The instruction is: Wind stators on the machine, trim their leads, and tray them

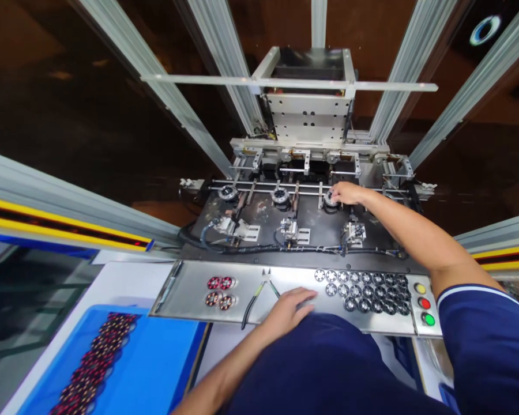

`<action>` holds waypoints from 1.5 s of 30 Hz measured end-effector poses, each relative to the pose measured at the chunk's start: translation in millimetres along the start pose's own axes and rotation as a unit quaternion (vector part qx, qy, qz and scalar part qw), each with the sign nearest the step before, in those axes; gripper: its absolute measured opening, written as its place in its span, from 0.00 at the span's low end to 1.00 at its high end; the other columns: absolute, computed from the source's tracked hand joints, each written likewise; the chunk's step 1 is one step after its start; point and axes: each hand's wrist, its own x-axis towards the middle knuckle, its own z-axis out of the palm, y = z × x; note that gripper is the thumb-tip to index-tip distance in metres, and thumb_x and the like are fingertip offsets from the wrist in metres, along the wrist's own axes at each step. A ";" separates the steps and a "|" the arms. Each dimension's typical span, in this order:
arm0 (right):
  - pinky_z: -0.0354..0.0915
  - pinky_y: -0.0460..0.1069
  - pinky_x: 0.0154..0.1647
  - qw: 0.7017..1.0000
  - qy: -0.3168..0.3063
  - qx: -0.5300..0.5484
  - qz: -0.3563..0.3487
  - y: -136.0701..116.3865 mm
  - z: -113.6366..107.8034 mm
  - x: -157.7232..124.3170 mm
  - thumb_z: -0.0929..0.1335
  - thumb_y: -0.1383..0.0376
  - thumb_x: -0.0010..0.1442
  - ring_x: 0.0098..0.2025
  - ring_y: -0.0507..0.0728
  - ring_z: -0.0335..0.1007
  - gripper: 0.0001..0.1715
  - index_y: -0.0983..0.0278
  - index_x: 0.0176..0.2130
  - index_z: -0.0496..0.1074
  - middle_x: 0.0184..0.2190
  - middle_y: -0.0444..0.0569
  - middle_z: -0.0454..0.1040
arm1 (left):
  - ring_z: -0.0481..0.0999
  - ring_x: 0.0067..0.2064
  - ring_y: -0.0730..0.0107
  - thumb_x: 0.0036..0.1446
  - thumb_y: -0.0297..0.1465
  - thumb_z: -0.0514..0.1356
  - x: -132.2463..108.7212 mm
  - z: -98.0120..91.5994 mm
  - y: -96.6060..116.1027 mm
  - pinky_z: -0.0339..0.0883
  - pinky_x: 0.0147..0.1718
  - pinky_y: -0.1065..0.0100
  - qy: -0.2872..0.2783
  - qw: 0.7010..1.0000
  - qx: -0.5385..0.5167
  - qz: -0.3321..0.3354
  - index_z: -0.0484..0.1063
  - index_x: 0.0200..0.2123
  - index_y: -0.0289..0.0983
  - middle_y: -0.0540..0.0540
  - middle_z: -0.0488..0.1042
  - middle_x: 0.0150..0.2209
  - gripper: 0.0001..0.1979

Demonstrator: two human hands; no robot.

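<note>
My right hand [348,193] reaches across to the rightmost fixture of the machine, its fingers bunched on a round part [329,200] there and partly hiding it. Two similar round silver-and-black parts, one in the middle fixture [280,196] and one in the left fixture [228,193], sit in the same row. My left hand [289,311] lies at the front edge of the metal shelf [294,276], fingers stretched out and holding nothing. Beside it, a pair of cutting pliers [254,302] with dark and green handles lies spread.
Several black-and-silver rings [365,291] lie in rows at right, beside yellow, red and green buttons [424,303]. Several red-and-black rings [214,282] lie at left. A blue tray [155,351] holds more of them. Yellow bars [69,225] and aluminium posts [398,75] frame the machine.
</note>
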 end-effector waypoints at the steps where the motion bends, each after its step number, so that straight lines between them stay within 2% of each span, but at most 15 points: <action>1: 0.71 0.58 0.52 1.000 0.018 0.002 0.006 -3.6 -1.5 -2.2 0.70 0.58 0.66 0.47 0.58 0.75 0.14 0.67 0.42 0.75 0.44 0.50 0.78 | 0.80 0.49 0.63 0.63 0.32 0.62 12.2 4.0 -1.0 0.72 0.52 0.66 -0.037 0.999 0.011 0.026 0.76 0.53 0.41 0.44 0.80 0.48 0.15; 4: 0.67 0.58 0.58 0.995 0.100 0.007 0.028 -19.2 -6.7 -19.5 0.73 0.61 0.62 0.51 0.63 0.74 0.11 0.68 0.38 0.78 0.44 0.54 0.79 | 0.78 0.47 0.60 0.61 0.29 0.63 36.7 14.8 -6.6 0.71 0.51 0.62 -0.108 0.990 0.065 0.065 0.72 0.58 0.43 0.43 0.75 0.50 0.21; 7: 0.61 0.58 0.65 0.975 0.221 0.014 0.033 -45.1 -10.9 -64.2 0.71 0.61 0.64 0.62 0.64 0.66 0.16 0.68 0.49 0.76 0.58 0.59 0.72 | 0.76 0.43 0.59 0.60 0.28 0.64 42.9 20.6 -9.9 0.71 0.48 0.57 -0.140 0.979 0.120 0.082 0.69 0.60 0.43 0.41 0.71 0.49 0.24; 10: 0.62 0.58 0.66 0.909 0.413 0.029 -0.057 -80.8 0.9 -135.1 0.70 0.61 0.64 0.61 0.62 0.67 0.16 0.67 0.50 0.75 0.57 0.59 0.73 | 0.75 0.41 0.60 0.61 0.29 0.63 37.7 21.2 -12.4 0.72 0.46 0.57 -0.149 0.972 0.152 0.095 0.68 0.59 0.43 0.42 0.70 0.48 0.23; 12: 0.66 0.59 0.63 0.872 0.474 0.028 -0.118 -103.9 25.2 -184.8 0.71 0.65 0.63 0.59 0.62 0.70 0.12 0.66 0.47 0.76 0.52 0.59 0.76 | 0.74 0.43 0.59 0.62 0.29 0.61 31.9 20.3 -16.2 0.71 0.47 0.56 -0.141 0.972 0.159 0.097 0.69 0.57 0.41 0.41 0.69 0.48 0.19; 15: 0.70 0.60 0.59 0.884 0.447 0.063 -0.120 -126.4 83.5 -239.5 0.71 0.71 0.61 0.56 0.63 0.72 0.17 0.64 0.51 0.74 0.50 0.58 0.77 | 0.73 0.49 0.55 0.64 0.30 0.59 25.5 19.8 -24.9 0.69 0.51 0.51 -0.115 0.978 0.145 0.092 0.71 0.51 0.38 0.37 0.67 0.53 0.13; 17: 0.73 0.59 0.55 0.906 0.398 0.105 -0.096 -132.7 126.5 -255.0 0.71 0.71 0.62 0.52 0.61 0.75 0.20 0.62 0.54 0.72 0.48 0.56 0.78 | 0.72 0.51 0.54 0.65 0.29 0.58 24.4 20.6 -29.9 0.67 0.53 0.50 -0.099 0.984 0.119 0.089 0.72 0.47 0.37 0.36 0.67 0.56 0.09; 20: 0.76 0.57 0.49 0.924 0.351 0.128 -0.083 -136.3 173.9 -250.3 0.69 0.69 0.65 0.47 0.60 0.77 0.18 0.63 0.54 0.72 0.45 0.56 0.79 | 0.73 0.48 0.57 0.64 0.30 0.59 25.0 18.2 -29.5 0.67 0.53 0.52 -0.080 0.992 0.056 0.085 0.71 0.41 0.38 0.39 0.71 0.52 0.04; 22: 0.76 0.57 0.48 0.932 0.324 0.137 -0.090 -139.2 185.2 -236.6 0.69 0.66 0.65 0.47 0.61 0.77 0.19 0.63 0.56 0.71 0.46 0.57 0.78 | 0.72 0.47 0.59 0.65 0.32 0.58 23.0 8.6 -21.5 0.67 0.51 0.55 -0.053 0.996 0.006 0.073 0.70 0.40 0.38 0.40 0.72 0.48 0.04; 26: 0.74 0.59 0.52 0.936 0.285 0.152 -0.142 -152.1 164.6 -209.2 0.69 0.63 0.65 0.53 0.62 0.74 0.26 0.62 0.61 0.66 0.51 0.58 0.75 | 0.72 0.40 0.65 0.66 0.36 0.57 6.2 -34.0 11.2 0.68 0.44 0.62 0.012 0.994 -0.101 0.038 0.66 0.45 0.38 0.45 0.72 0.41 0.09; 30: 0.75 0.55 0.45 0.911 0.306 0.167 -0.220 -177.3 128.1 -194.0 0.67 0.68 0.66 0.45 0.59 0.74 0.19 0.61 0.56 0.69 0.43 0.54 0.76 | 0.71 0.39 0.66 0.63 0.41 0.61 -16.7 -72.8 49.2 0.67 0.42 0.64 0.074 0.977 -0.200 0.022 0.67 0.44 0.39 0.47 0.72 0.39 0.13; 37: 0.73 0.53 0.39 0.817 0.439 0.236 -0.289 -217.7 98.1 -180.8 0.70 0.75 0.60 0.40 0.58 0.73 0.21 0.64 0.52 0.71 0.39 0.53 0.76 | 0.76 0.35 0.67 0.62 0.51 0.58 -29.1 -76.2 85.4 0.72 0.35 0.66 0.212 0.907 -0.361 0.032 0.61 0.48 0.41 0.47 0.74 0.35 0.23; 39: 0.74 0.55 0.45 0.822 0.405 0.245 -0.316 -217.7 86.3 -178.1 0.72 0.73 0.59 0.46 0.60 0.73 0.22 0.64 0.53 0.72 0.43 0.56 0.76 | 0.77 0.38 0.67 0.59 0.48 0.63 -33.7 -79.5 87.5 0.73 0.40 0.66 0.259 0.889 -0.377 0.019 0.66 0.47 0.40 0.46 0.75 0.38 0.22; 41: 0.73 0.57 0.50 0.848 0.320 0.267 -0.327 -213.9 69.3 -175.3 0.72 0.69 0.61 0.53 0.61 0.72 0.17 0.63 0.51 0.75 0.51 0.58 0.74 | 0.77 0.42 0.65 0.57 0.44 0.67 -41.4 -85.9 87.7 0.73 0.44 0.65 0.291 0.891 -0.350 0.002 0.72 0.47 0.39 0.44 0.77 0.41 0.20; 45: 0.71 0.55 0.56 0.882 0.096 0.338 -0.313 -207.0 32.9 -168.5 0.67 0.66 0.67 0.58 0.59 0.72 0.09 0.62 0.41 0.80 0.59 0.55 0.71 | 0.79 0.46 0.60 0.59 0.41 0.66 -58.6 -98.3 89.4 0.74 0.48 0.61 0.287 0.941 -0.177 -0.002 0.78 0.49 0.41 0.42 0.80 0.46 0.17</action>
